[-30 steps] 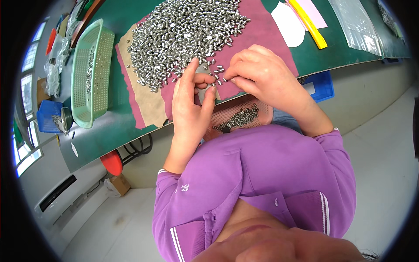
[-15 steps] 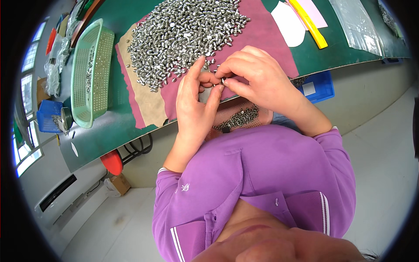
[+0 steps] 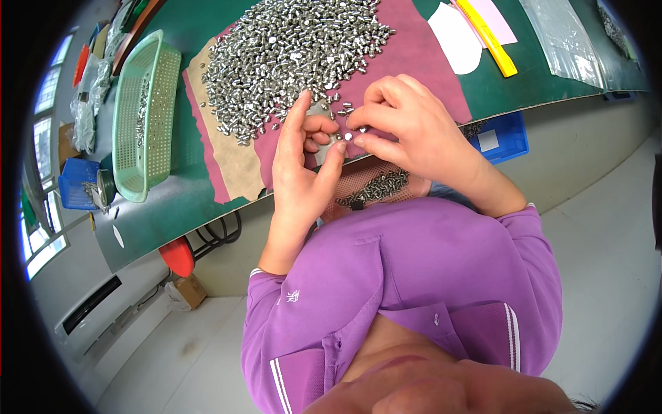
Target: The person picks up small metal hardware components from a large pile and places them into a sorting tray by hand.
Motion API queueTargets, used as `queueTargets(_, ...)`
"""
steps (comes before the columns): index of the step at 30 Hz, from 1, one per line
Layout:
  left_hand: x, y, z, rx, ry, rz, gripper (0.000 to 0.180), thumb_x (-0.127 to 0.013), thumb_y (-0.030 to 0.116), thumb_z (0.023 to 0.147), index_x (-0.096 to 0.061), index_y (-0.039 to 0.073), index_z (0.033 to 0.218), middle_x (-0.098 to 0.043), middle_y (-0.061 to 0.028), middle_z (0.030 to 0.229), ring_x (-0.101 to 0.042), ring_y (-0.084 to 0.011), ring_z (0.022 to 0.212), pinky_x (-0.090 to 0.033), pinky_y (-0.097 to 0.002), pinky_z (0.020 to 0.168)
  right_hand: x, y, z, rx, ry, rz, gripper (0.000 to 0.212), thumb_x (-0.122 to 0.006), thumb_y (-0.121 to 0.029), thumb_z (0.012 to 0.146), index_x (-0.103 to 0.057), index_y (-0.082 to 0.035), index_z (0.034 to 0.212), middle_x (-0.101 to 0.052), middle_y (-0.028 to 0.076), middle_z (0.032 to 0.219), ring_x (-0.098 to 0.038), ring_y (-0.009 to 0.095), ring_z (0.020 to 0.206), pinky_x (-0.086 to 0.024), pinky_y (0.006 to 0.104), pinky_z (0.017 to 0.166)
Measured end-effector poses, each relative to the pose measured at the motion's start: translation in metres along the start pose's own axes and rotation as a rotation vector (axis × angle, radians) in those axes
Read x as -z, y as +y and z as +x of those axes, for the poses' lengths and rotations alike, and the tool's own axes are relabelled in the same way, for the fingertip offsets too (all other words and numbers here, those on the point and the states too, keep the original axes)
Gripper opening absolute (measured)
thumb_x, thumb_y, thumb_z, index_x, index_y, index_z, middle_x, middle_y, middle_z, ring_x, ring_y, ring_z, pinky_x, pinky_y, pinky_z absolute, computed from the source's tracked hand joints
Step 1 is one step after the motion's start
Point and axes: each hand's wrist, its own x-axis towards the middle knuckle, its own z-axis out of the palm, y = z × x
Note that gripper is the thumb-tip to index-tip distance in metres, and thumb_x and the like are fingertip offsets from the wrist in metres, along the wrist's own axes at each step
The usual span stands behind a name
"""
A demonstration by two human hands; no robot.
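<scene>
A large heap of small shiny metal pieces [image 3: 296, 58], rounded at the end, lies on a dark pink cloth [image 3: 407, 55]. At the heap's near edge, my left hand [image 3: 300, 155] has its index finger stretched out. A small dark metal piece sits between its thumb tip and a curled finger. My right hand [image 3: 417, 127] is bent just opposite, with a metal piece [image 3: 363, 129] between thumb and index finger. Another bright metal piece [image 3: 348, 136] shows in the gap between both hands; whether it touches a finger I cannot tell.
A pale green basket [image 3: 141, 165] with metal pieces stands at the left, beside a blue bin [image 3: 77, 181]. Below the table edge, a pink mesh basket [image 3: 365, 172] holds more pieces. A yellow cutter [image 3: 493, 41] and plastic bags [image 3: 562, 41] lie at the right.
My hands have drawn apart a little, the left one moving left and the right one slightly right. The metal pieces between the fingertips now show more plainly.
</scene>
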Motion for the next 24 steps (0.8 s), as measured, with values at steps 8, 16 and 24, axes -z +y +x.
queueTargets(8, 0.0001, -0.0022, 0.0, -0.073, 0.016, 0.079, 0.075, -0.068, -0.012, 0.078, -0.042, 0.003, 0.146, -0.063, -0.001, 0.087, -0.057, -0.0095, 0.078, -0.045, -0.0239, 0.07, 0.001, -0.0002, -0.0056, 0.105, 0.051, -0.007, 0.013, -0.073, -0.016, 0.076, -0.069, -0.01, 0.086, -0.055, 0.003, 0.09, -0.055, 0.023, 0.084, -0.047, 0.037, 0.076)
queueTargets(16, 0.0038, 0.0024, -0.0021, -0.001, -0.015, 0.047, 0.08, -0.07, -0.009, 0.076, -0.039, 0.005, 0.149, -0.062, -0.001, 0.092, -0.056, -0.0098, 0.082, -0.045, -0.0238, 0.071, 0.0049, 0.0014, -0.0065, 0.138, 0.071, -0.018, 0.022, -0.08, -0.013, 0.067, -0.072, -0.011, 0.088, -0.058, 0.001, 0.091, -0.054, 0.021, 0.08, -0.047, 0.0344, 0.07)
queueTargets(24, 0.004, 0.0017, 0.0001, -0.087, -0.05, 0.137, 0.082, -0.07, -0.007, 0.077, -0.035, 0.004, 0.15, -0.063, -0.0039, 0.096, -0.058, -0.0157, 0.085, -0.048, -0.0284, 0.075, 0.0024, -0.0014, -0.0059, -0.002, -0.008, -0.144, 0.022, -0.076, -0.027, 0.076, -0.067, -0.013, 0.091, -0.058, 0.001, 0.091, -0.055, 0.023, 0.09, -0.042, 0.0379, 0.077)
